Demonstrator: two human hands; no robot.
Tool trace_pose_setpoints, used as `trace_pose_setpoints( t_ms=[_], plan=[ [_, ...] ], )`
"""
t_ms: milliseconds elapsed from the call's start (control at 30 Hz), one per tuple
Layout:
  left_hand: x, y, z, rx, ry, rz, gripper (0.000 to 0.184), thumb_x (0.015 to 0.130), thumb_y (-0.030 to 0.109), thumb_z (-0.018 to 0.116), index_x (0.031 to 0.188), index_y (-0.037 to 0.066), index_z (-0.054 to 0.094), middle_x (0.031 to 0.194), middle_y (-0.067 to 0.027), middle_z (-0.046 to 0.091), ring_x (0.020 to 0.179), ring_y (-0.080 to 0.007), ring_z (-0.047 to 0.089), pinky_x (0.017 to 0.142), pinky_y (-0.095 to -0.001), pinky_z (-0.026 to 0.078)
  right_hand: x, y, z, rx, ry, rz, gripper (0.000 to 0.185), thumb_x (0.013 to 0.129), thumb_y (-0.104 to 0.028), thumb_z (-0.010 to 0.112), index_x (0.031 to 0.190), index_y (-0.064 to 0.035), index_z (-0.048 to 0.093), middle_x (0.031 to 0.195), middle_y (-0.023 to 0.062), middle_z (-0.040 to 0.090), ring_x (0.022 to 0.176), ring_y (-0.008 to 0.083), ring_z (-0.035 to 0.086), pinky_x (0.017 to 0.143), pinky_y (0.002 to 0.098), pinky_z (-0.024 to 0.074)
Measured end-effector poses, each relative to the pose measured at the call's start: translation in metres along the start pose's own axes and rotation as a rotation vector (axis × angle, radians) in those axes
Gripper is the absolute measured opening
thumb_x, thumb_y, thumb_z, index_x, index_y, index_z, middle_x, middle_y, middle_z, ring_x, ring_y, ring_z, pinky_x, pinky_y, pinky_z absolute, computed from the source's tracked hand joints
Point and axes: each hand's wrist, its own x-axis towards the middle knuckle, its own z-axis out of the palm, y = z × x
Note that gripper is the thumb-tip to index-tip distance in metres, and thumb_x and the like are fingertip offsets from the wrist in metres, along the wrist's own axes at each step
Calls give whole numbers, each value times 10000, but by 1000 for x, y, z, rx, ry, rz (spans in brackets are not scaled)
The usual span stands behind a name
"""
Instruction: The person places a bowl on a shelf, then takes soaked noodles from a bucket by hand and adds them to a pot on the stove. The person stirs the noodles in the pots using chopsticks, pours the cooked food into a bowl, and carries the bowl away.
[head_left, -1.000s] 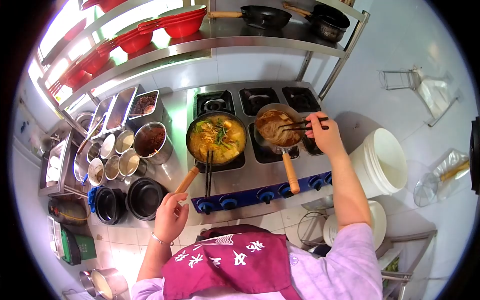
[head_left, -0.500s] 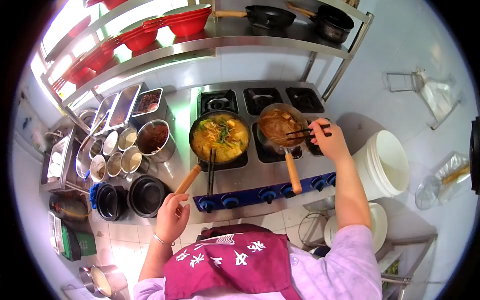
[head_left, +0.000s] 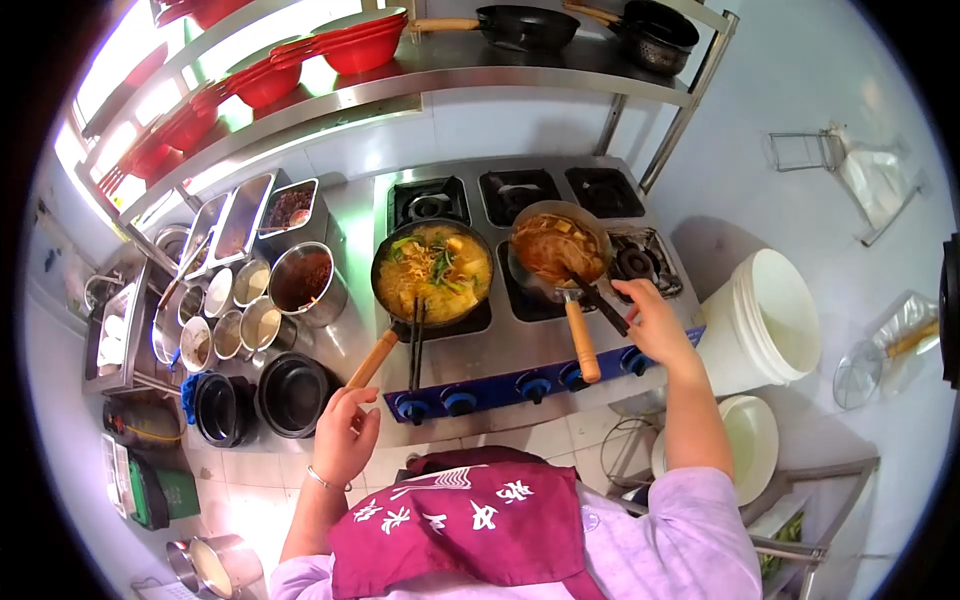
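Observation:
A dark frying pan holds yellow broth, noodles and greens, with a pair of black chopsticks leaning over its near rim. My left hand is curled at the end of this pan's wooden handle. To its right, a saucepan contains reddish-brown soup with noodles. Dark chopsticks slant from that soup across the rim. My right hand is just right of them, fingers apart; whether the thumb touches their ends I cannot tell. The saucepan's wooden handle points toward me.
Both pans sit on a steel stove with several burners. Seasoning containers, a pot of red sauce and black bowls stand left. White buckets stand right. Overhead, a shelf carries red bowls and pans.
My right hand has moved down toward me and its fingers have spread. The chopsticks in the saucepan have swung from nearly level to a slant toward me. My left hand stays at the handle.

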Motion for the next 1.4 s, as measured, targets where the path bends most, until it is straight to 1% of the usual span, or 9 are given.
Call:
trace_pose_setpoints(
  t_ms=[200, 267, 400, 600, 733, 767, 867, 1033, 1400],
  plan=[
    [-8, 6, 2, -44, -57, -18, 219, 778, -12, 602, 994, 28, 593, 906, -74, 597, 607, -132, 549, 554, -244, 465, -53, 56, 19, -44, 63, 311, 252, 832, -106, 610, 1077, -51, 588, 927, 90, 616, 667, 189, 585, 609, 277, 487],
    [-16, 9, 3, -71, -84, -19, 217, 783, -4, 601, 998, 29, 596, 904, -74, 603, 612, -134, 553, 561, -242, 467, -73, 60, 25, 506, -190, 613, 227, 880, -198, 574, 1049, -51, 608, 891, 55, 624, 678, 146, 597, 581, 265, 493],
    [-25, 4, 5, -71, -336, -162, 236, 809, 74, 602, 1043, 41, 602, 917, -90, 622, 654, -166, 592, 610, -267, 492, -115, 52, 73, 754, -679, 705, 311, 905, -299, 547, 1091, -54, 597, 939, 56, 613, 719, 121, 618, 581, 260, 505],
    [-41, -27, 17, -5, -685, -243, 325, 839, 203, 607, 1130, 57, 593, 1020, -132, 637, 809, -230, 653, 731, -324, 512, -226, 83, 212, 489, -1070, 495, 555, 907, -401, 531, 1379, -145, 392, 1327, 102, 485, 1203, 234, 451, 982, 378, 382],
    [-50, -46, 11, 5, -703, -257, 347, 848, 233, 604, 1147, 57, 586, 1050, -142, 636, 836, -236, 655, 747, -327, 511, -252, 77, 197, 844, -1099, 816, 542, 903, -408, 532, 1378, -181, 401, 1344, 91, 470, 1201, 176, 442, 984, 315, 374],
    [-53, -50, 9, 16, -680, -246, 361, 848, 229, 605, 1162, 53, 574, 1052, -137, 638, 827, -244, 653, 745, -328, 509, -243, 79, 189, 419, -1109, 563, 482, 900, -372, 533, 1336, -177, 464, 1227, 106, 567, 1082, 192, 534, 911, 327, 431],
    [-58, -54, -3, -3, -666, -252, 370, 848, 219, 604, 1175, 51, 565, 1045, -130, 641, 814, -245, 651, 737, -327, 507, -241, 125, 191, -164, -670, 516, 310, 877, -325, 508, 1078, -124, 632, 1065, 135, 633, 962, 330, 599, 810, 376, 484],
    [-82, -73, -22, -38, -627, -259, 374, 848, 214, 601, 1180, 44, 561, 1025, -134, 646, 811, -248, 650, 729, -327, 508, -176, 75, 148, 358, 93, 735, 224, 845, -136, 577, 1046, -40, 604, 807, 78, 644, 699, 159, 628, 643, 305, 489],
    [-106, -93, -34, -35, -581, -212, 347, 870, 186, 596, 1176, 27, 552, 992, -131, 653, 793, -218, 646, 704, -314, 515, -138, 25, 121, 116, 367, 447, 374, 822, -73, 627, 1168, -53, 487, 942, 55, 572, 653, 108, 560, 606, 247, 469]
  ],
)
